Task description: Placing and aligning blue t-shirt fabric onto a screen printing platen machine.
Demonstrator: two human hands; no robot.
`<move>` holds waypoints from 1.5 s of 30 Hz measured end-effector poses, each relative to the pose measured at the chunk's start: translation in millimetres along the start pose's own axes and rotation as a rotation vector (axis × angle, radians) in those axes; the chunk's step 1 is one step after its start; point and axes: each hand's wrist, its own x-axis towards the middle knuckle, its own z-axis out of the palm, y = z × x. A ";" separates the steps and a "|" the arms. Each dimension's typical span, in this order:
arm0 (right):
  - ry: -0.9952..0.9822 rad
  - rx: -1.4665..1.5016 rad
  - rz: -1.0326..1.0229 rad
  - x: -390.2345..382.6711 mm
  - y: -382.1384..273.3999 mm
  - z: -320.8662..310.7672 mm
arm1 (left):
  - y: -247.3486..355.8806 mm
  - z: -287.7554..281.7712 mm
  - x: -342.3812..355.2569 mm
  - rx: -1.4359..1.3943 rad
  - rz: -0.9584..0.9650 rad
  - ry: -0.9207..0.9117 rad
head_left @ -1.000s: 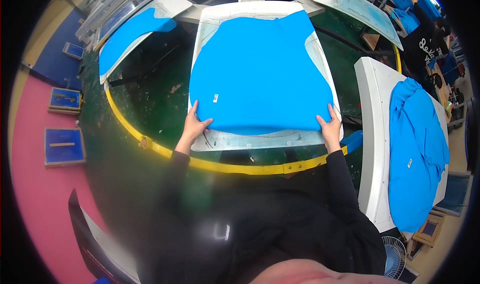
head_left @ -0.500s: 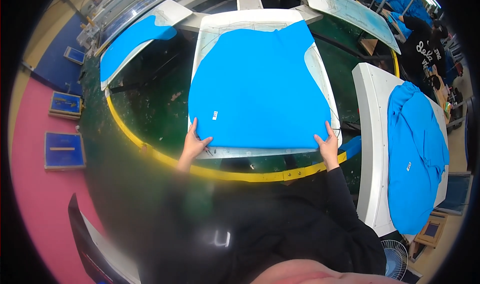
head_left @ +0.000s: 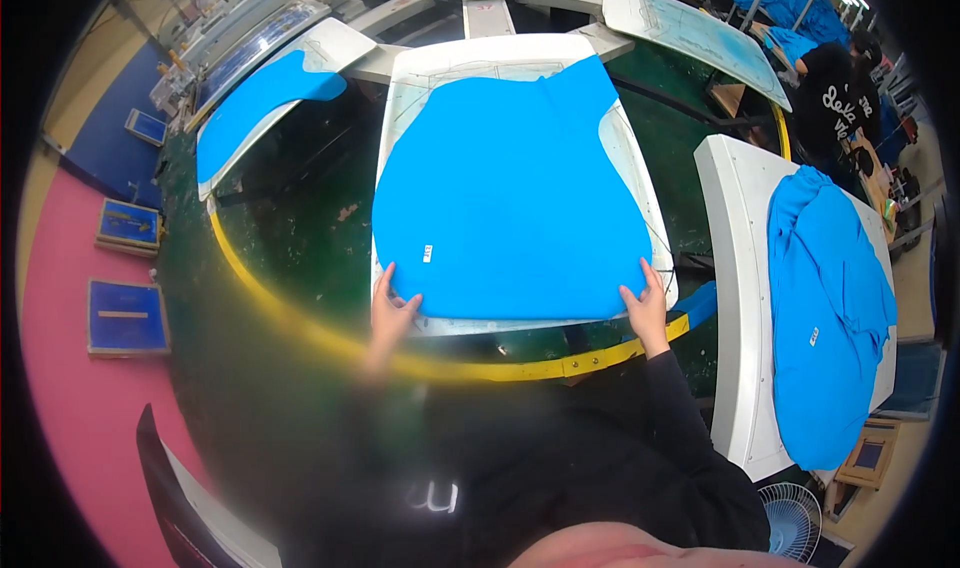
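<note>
A bright blue cut fabric panel (head_left: 510, 193) lies nearly flat on a white printing board (head_left: 480, 50) in front of me, with a small white label near its lower left. At the panel's near left corner, my left hand (head_left: 393, 316) rests with thumb and fingers spread along the edge. My right hand (head_left: 646, 310) is spread the same way at the near right corner. Both thumbs touch the blue cloth by its straight near edge. Some of the fingertips are hidden at the sides. The panel's far right tip reaches the board's upper right corner.
A crumpled blue fabric pile (head_left: 830, 318) covers a white stand (head_left: 725, 298) on my right. Another board with a blue piece (head_left: 255, 103) stands far left. A yellow rail (head_left: 530, 370) curves close by. A person in black (head_left: 840, 98) works far right, and a fan (head_left: 790, 518) stands lower right.
The whole scene sits slightly lower in the picture, as my view has tilted up. My hands stay at the panel's near corners, and the panel has not clearly shifted on the board.
</note>
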 end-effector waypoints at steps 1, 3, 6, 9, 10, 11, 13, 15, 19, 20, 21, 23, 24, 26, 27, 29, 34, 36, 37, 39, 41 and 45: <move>0.038 -0.085 -0.094 -2.9 0.6 1.2 | -3.0 3.4 -4.6 -0.102 0.001 -0.010; -0.028 -0.136 -0.060 -8.5 -1.0 3.2 | -5.3 11.8 -12.1 -0.145 -0.087 0.023; -0.103 -0.193 0.049 -14.7 -9.1 2.5 | 2.2 21.0 -19.5 -0.052 -0.074 -0.061; -0.082 -0.037 0.169 -15.7 -19.6 -3.3 | 17.6 20.5 -24.8 -0.173 -0.193 -0.068; -0.035 0.158 0.189 -16.3 -22.6 -6.2 | 22.2 18.7 -26.0 -0.190 -0.237 -0.071; -0.050 0.120 0.236 -15.8 -25.1 -9.1 | 25.8 18.0 -27.5 -0.119 -0.295 -0.040; -0.056 0.221 0.215 -17.1 -27.6 -13.9 | 28.7 17.5 -32.0 -0.175 -0.279 -0.099; -0.133 0.170 0.265 -18.9 -27.1 -15.1 | 26.1 22.2 -36.1 -0.094 -0.212 -0.062; -0.118 -0.118 0.136 -21.8 -24.3 -9.1 | 16.7 32.6 -40.6 0.270 0.015 0.024; -0.115 -0.161 0.130 -23.1 -25.6 -8.5 | 15.3 32.6 -40.9 0.329 -0.009 0.038; -0.083 -0.219 0.132 -25.0 -28.3 -9.2 | 14.3 31.8 -42.5 0.322 0.010 0.018; -0.091 -0.414 0.105 -28.8 -37.7 -18.7 | 13.8 24.1 -44.0 0.565 0.081 0.040; -0.165 -0.438 0.080 -33.1 -44.5 -30.1 | 14.0 18.8 -44.3 0.679 0.113 0.042; -0.133 -0.462 0.068 -39.2 -58.2 -64.6 | 13.0 11.8 -43.0 0.819 0.296 0.085; -0.053 -0.419 -0.009 -44.6 -64.5 -88.9 | 12.1 8.8 -41.9 0.835 0.435 0.103; 0.103 -0.487 0.002 -47.5 -72.2 -140.4 | 9.8 9.5 -38.6 0.781 0.511 0.157; 0.344 -1.072 -0.118 -51.6 -62.0 -252.2 | 14.9 32.1 -32.7 0.712 0.525 0.080; 0.318 -1.150 -0.119 -53.4 -54.1 -266.6 | 23.5 44.5 -32.5 0.679 0.548 0.045; 0.303 -1.144 -0.090 -54.0 -51.1 -270.9 | 28.5 50.3 -33.0 0.634 0.559 0.021; 0.288 -1.139 -0.058 -53.3 -47.0 -279.2 | 37.8 58.9 -35.0 0.589 0.570 -0.005; 0.267 -1.035 0.028 -51.2 -42.9 -289.1 | 43.5 63.2 -37.7 0.555 0.593 -0.015; 0.204 -0.806 0.125 -43.6 -25.5 -316.8 | 45.7 61.6 -44.5 0.527 0.596 -0.049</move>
